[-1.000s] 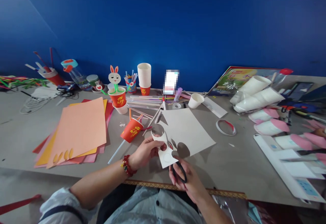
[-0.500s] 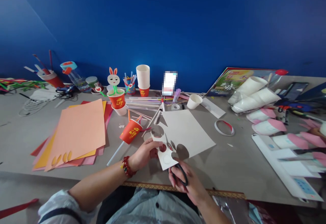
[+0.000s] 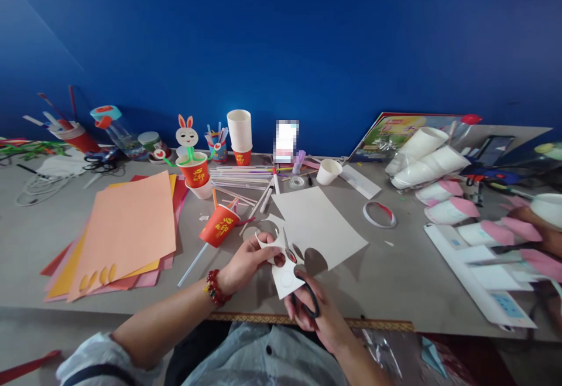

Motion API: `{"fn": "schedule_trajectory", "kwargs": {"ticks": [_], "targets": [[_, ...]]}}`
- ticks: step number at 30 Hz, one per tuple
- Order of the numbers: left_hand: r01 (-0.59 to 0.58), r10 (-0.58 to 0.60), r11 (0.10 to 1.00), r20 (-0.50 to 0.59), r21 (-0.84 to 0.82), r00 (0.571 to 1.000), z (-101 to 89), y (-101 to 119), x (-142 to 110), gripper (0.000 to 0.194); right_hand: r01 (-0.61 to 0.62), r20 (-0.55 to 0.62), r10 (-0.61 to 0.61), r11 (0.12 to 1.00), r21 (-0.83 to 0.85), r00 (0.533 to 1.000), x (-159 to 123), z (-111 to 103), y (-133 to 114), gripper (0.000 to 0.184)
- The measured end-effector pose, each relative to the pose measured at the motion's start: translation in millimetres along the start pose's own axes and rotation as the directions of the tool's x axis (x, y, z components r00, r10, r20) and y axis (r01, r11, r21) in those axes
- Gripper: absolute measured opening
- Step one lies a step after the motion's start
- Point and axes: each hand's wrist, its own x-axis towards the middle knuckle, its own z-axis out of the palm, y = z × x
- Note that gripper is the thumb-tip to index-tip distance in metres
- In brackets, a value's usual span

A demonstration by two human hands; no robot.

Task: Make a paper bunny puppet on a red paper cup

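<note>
My left hand, with a red bead bracelet at the wrist, pinches a small piece of white paper from its left side. The paper has cut-out curves along its edges and a faint circle drawn near its lower end. In my right hand is a pair of scissors with black handles. Their blades point away from me at the paper and stand slightly apart; part of them is hidden by the paper. A large white sheet with a curved notch lies just beyond.
Coloured paper sheets are stacked at left. A tipped red cup lies near my left hand, a rabbit-decorated cup behind. A tape roll lies at right. Another person's hand is at the right edge, by a white cup.
The scissor blades, mostly hidden before, now show above the paper and apart. My left fingers have shifted slightly on the paper. The view has turned a little to the right.
</note>
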Motion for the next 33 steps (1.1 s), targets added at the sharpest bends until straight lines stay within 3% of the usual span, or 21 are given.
{"fn": "schedule_trajectory", "kwargs": {"ticks": [15, 33], "targets": [[-0.057, 0.057, 0.998, 0.012, 0.016, 0.998, 4.7, -1.4, -2.6, 0.026, 0.033, 0.012, -0.033, 0.999, -0.035, 0.999, 3.4, -5.8, 9.7, 0.046], [-0.066, 0.065, 0.998, 0.022, 0.005, 0.998, 2.3, -4.9, -2.4, 0.025, 0.067, -0.068, -0.069, 0.997, -0.031, 0.995, 3.2, -0.5, 9.4, 0.047]]}}
